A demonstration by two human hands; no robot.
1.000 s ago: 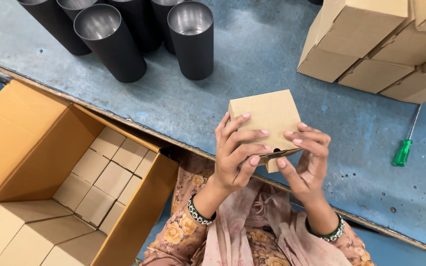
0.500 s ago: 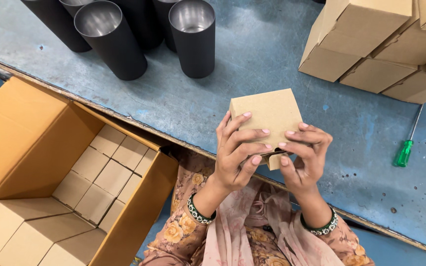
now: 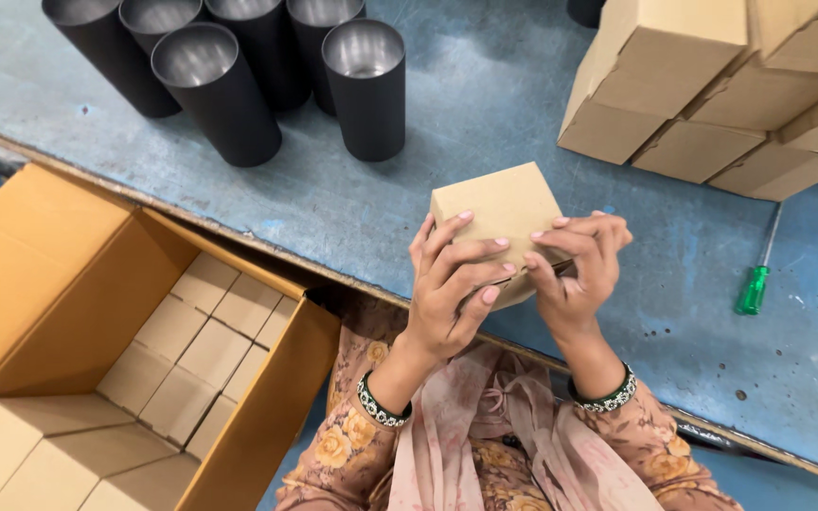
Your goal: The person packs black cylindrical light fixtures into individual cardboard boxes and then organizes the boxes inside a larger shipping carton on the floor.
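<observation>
Two hands, left hand (image 3: 447, 284) and right hand (image 3: 575, 270), grasping small tan cardboard box (image 3: 499, 213), flap not yet shut, I judge; big open carton (image 3: 267, 416) left of them part-filled.

box (image 3: 496, 206) | small plain tan cardboard, tilted | held up over the counter (image 3: 485, 95) edge | bottom flap not quite shut

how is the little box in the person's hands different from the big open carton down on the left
The small box is held up over the blue table by the left hand and right hand; the large carton sits lower, beside the table edge. The small box is far smaller and nearly closed; the large carton is open-topped, with rows of closed boxes inside. The small box is pale tan; the large carton is deeper orange-brown. Both are plain cardboard.
</observation>
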